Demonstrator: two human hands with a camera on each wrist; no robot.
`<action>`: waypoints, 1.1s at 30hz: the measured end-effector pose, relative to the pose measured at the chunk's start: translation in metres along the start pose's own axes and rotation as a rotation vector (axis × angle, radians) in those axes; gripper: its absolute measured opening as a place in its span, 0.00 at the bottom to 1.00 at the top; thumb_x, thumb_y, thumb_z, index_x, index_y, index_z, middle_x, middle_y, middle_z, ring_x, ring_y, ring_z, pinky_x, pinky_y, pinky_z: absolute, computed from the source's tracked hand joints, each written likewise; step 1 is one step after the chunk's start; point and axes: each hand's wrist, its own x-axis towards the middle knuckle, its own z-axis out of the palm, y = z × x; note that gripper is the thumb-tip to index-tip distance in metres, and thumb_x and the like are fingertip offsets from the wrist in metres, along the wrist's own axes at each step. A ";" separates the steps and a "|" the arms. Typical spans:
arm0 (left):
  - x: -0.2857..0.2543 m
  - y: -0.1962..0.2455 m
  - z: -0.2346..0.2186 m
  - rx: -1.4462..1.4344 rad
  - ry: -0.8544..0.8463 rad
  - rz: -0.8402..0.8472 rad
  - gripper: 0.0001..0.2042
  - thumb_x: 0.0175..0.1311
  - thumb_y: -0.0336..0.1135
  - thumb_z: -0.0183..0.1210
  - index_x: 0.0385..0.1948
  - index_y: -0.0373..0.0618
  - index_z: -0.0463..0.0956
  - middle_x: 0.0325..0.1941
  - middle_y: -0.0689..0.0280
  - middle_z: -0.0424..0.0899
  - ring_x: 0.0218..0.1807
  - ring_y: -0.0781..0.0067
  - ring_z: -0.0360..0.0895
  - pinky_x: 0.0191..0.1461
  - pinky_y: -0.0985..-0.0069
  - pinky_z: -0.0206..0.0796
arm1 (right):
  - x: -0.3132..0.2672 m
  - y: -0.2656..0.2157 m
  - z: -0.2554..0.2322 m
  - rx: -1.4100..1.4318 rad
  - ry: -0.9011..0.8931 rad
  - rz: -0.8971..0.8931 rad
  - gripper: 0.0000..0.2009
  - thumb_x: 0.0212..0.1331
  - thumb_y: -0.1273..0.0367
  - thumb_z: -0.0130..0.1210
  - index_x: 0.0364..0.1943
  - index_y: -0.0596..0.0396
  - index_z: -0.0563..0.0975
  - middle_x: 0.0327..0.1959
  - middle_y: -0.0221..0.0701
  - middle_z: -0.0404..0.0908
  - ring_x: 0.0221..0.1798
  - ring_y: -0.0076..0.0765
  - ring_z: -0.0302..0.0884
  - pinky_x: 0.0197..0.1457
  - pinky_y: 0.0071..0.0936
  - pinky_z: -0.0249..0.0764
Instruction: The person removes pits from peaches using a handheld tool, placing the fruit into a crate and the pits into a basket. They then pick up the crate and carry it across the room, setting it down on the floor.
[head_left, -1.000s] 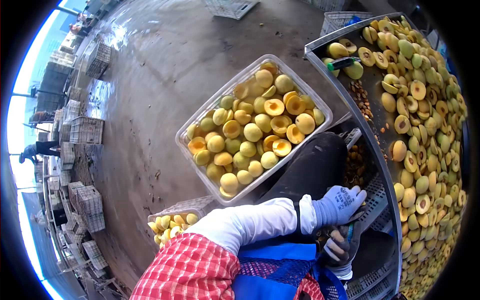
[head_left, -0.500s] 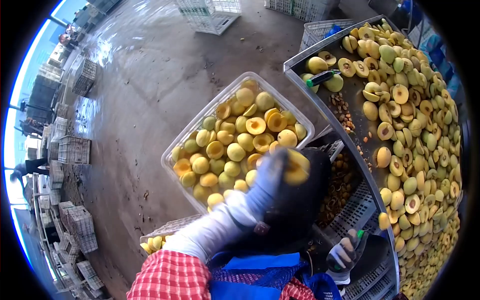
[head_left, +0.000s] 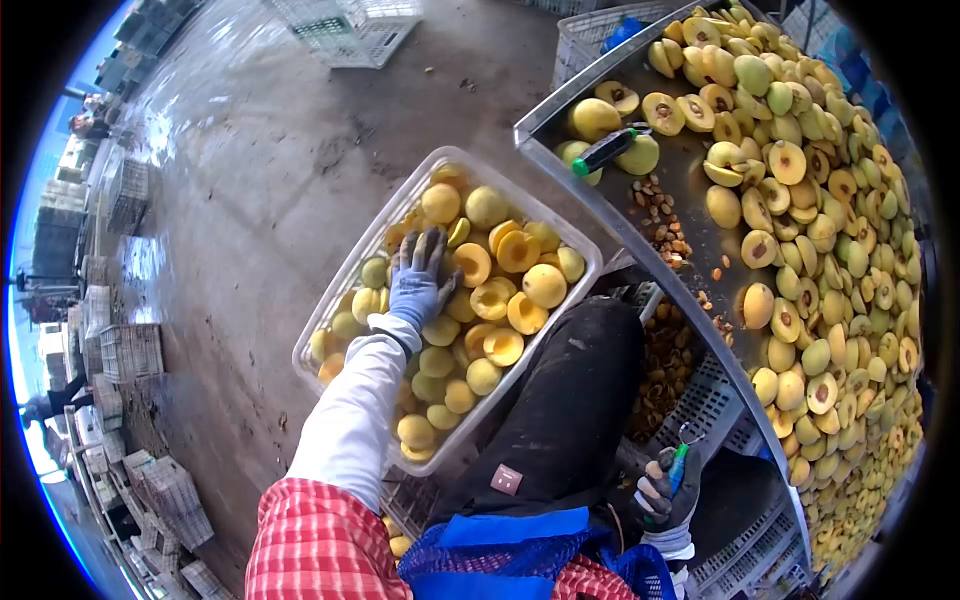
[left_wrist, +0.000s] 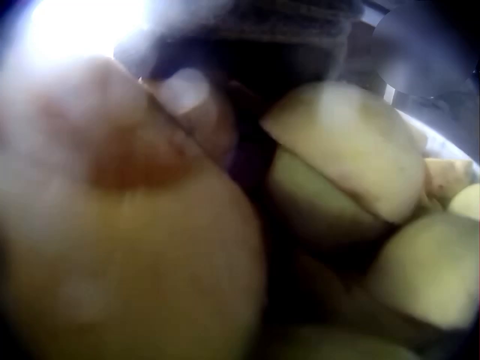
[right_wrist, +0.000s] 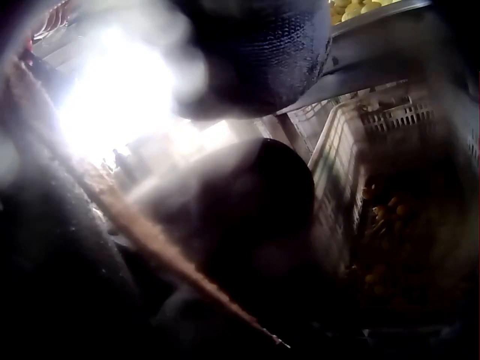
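Observation:
My left hand [head_left: 418,285], in a grey-blue glove, rests on yellow peach halves [head_left: 503,347] in a pale plastic crate [head_left: 447,462], its fingers extended over them. Peach halves [left_wrist: 345,150] loom close and blurred in the left wrist view. Low at the right of the head view, my gloved right hand [head_left: 668,500] grips a pitting tool [head_left: 679,466] with a green handle and a metal loop at its tip. That hand is over the lap area, away from the peaches. The right wrist view is dark and glaring.
A metal-edged table [head_left: 640,245] on the right bears a heap of cut peaches [head_left: 800,250], loose pits [head_left: 660,215] and a green-and-black tool [head_left: 605,150]. Beneath its edge a crate [right_wrist: 337,165] contains dark scraps. Stacked crates [head_left: 165,495] line the left.
My left hand left the right hand's side and swung leftward with a peach half, now lying over the crate's peaches. The right hand keeps low; its tool's loop now points up. The head view shifted.

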 end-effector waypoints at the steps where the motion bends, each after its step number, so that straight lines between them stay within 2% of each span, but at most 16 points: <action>1: 0.003 0.002 0.001 0.014 -0.006 0.007 0.36 0.60 0.56 0.52 0.69 0.56 0.52 0.74 0.63 0.50 0.73 0.49 0.45 0.74 0.53 0.38 | 0.001 -0.001 0.002 0.008 0.014 -0.006 0.22 0.69 0.48 0.38 0.41 0.53 0.72 0.20 0.30 0.64 0.11 0.21 0.55 0.11 0.19 0.52; 5: 0.017 0.001 -0.023 -0.060 -0.139 0.021 0.32 0.60 0.55 0.54 0.63 0.46 0.63 0.68 0.55 0.62 0.70 0.46 0.53 0.72 0.53 0.44 | -0.004 0.000 0.012 -0.077 -0.201 -0.093 0.22 0.70 0.51 0.37 0.43 0.56 0.70 0.18 0.28 0.61 0.11 0.21 0.56 0.10 0.17 0.54; 6: 0.021 0.018 -0.027 -0.088 0.006 0.042 0.29 0.60 0.52 0.55 0.57 0.40 0.69 0.62 0.51 0.69 0.66 0.45 0.61 0.70 0.55 0.49 | -0.009 -0.003 0.006 -0.086 -0.221 -0.104 0.22 0.70 0.51 0.38 0.43 0.56 0.70 0.18 0.29 0.61 0.11 0.21 0.56 0.10 0.18 0.54; 9: 0.028 0.158 -0.115 -0.358 0.298 0.171 0.15 0.58 0.36 0.60 0.44 0.39 0.77 0.48 0.55 0.79 0.52 0.51 0.73 0.59 0.62 0.63 | -0.017 -0.009 -0.007 -0.040 -0.211 -0.123 0.22 0.69 0.50 0.39 0.43 0.57 0.71 0.17 0.29 0.62 0.11 0.21 0.56 0.09 0.18 0.53; 11: 0.020 0.254 -0.157 -0.656 0.341 0.471 0.16 0.54 0.31 0.63 0.44 0.39 0.76 0.44 0.54 0.80 0.47 0.51 0.75 0.52 0.62 0.67 | -0.023 -0.011 -0.013 -0.039 -0.130 -0.139 0.22 0.69 0.50 0.39 0.41 0.57 0.71 0.17 0.29 0.63 0.10 0.21 0.55 0.10 0.18 0.53; 13: 0.010 0.345 -0.180 -0.821 0.072 0.572 0.19 0.50 0.36 0.67 0.43 0.40 0.77 0.40 0.58 0.81 0.36 0.58 0.80 0.41 0.67 0.72 | -0.028 -0.017 -0.024 -0.152 -0.202 -0.155 0.23 0.68 0.49 0.40 0.40 0.56 0.72 0.17 0.28 0.64 0.10 0.22 0.55 0.10 0.19 0.54; 15: 0.011 0.419 -0.179 -0.555 -0.130 0.697 0.18 0.53 0.49 0.64 0.34 0.43 0.76 0.29 0.62 0.79 0.34 0.61 0.81 0.35 0.67 0.72 | -0.036 -0.021 -0.020 -0.107 -0.117 -0.198 0.24 0.68 0.47 0.40 0.38 0.56 0.72 0.17 0.27 0.64 0.10 0.21 0.56 0.10 0.19 0.54; 16: 0.014 0.452 -0.162 -0.450 -0.127 0.717 0.20 0.54 0.55 0.60 0.32 0.45 0.76 0.29 0.63 0.79 0.33 0.62 0.81 0.35 0.66 0.72 | -0.041 -0.023 -0.022 -0.106 -0.116 -0.215 0.24 0.68 0.47 0.39 0.38 0.56 0.72 0.17 0.27 0.64 0.10 0.21 0.56 0.11 0.19 0.54; 18: 0.036 0.511 -0.147 -0.107 -0.642 0.710 0.22 0.54 0.58 0.59 0.36 0.46 0.79 0.37 0.61 0.83 0.42 0.61 0.82 0.43 0.66 0.72 | -0.049 -0.030 -0.029 -0.106 -0.114 -0.246 0.24 0.68 0.47 0.39 0.37 0.56 0.72 0.16 0.26 0.64 0.10 0.21 0.56 0.11 0.19 0.55; 19: 0.039 0.531 -0.126 0.033 -0.711 0.717 0.25 0.53 0.58 0.60 0.41 0.44 0.78 0.42 0.59 0.83 0.46 0.59 0.82 0.46 0.63 0.72 | -0.052 -0.033 -0.032 -0.107 -0.092 -0.267 0.24 0.68 0.46 0.39 0.37 0.56 0.72 0.16 0.26 0.64 0.10 0.21 0.56 0.11 0.19 0.55; 21: 0.039 0.538 -0.108 -0.028 -0.618 0.742 0.30 0.51 0.57 0.63 0.48 0.40 0.72 0.42 0.56 0.83 0.47 0.57 0.81 0.47 0.62 0.72 | -0.058 -0.042 -0.036 -0.114 -0.046 -0.299 0.24 0.68 0.46 0.39 0.36 0.55 0.71 0.16 0.25 0.63 0.10 0.21 0.56 0.11 0.19 0.55; 25: 0.047 0.519 -0.111 -0.229 -0.652 0.714 0.31 0.44 0.55 0.67 0.42 0.37 0.71 0.42 0.51 0.82 0.47 0.53 0.79 0.49 0.63 0.70 | -0.060 -0.053 -0.042 -0.062 0.129 -0.379 0.23 0.67 0.46 0.40 0.35 0.54 0.71 0.15 0.25 0.63 0.09 0.21 0.55 0.10 0.19 0.54; 27: 0.039 0.499 -0.110 -0.361 -0.426 0.635 0.32 0.43 0.51 0.69 0.45 0.36 0.70 0.46 0.49 0.79 0.49 0.55 0.79 0.51 0.65 0.71 | -0.057 -0.061 -0.048 -0.164 0.266 -0.491 0.22 0.67 0.47 0.41 0.35 0.53 0.71 0.14 0.25 0.63 0.09 0.21 0.55 0.10 0.19 0.54; 29: 0.031 0.471 -0.127 -0.801 -0.420 0.628 0.33 0.46 0.43 0.69 0.54 0.36 0.66 0.48 0.53 0.78 0.52 0.58 0.77 0.52 0.68 0.70 | -0.058 -0.067 -0.050 -0.211 0.210 -0.590 0.22 0.67 0.47 0.41 0.36 0.53 0.71 0.14 0.26 0.64 0.09 0.22 0.58 0.10 0.19 0.55; 31: 0.008 0.445 -0.128 -1.688 -0.806 0.411 0.37 0.48 0.36 0.68 0.62 0.37 0.60 0.53 0.57 0.76 0.56 0.62 0.75 0.58 0.69 0.68 | -0.058 -0.066 -0.049 -0.390 0.226 -0.751 0.22 0.68 0.49 0.41 0.37 0.55 0.71 0.15 0.26 0.67 0.10 0.23 0.60 0.10 0.20 0.57; 33: -0.021 0.412 -0.154 -1.884 -1.214 0.118 0.40 0.52 0.43 0.65 0.65 0.36 0.56 0.60 0.55 0.72 0.61 0.64 0.71 0.65 0.69 0.61 | -0.057 -0.060 -0.046 -0.748 0.311 -0.939 0.17 0.65 0.56 0.44 0.40 0.57 0.71 0.22 0.31 0.70 0.16 0.30 0.66 0.17 0.23 0.62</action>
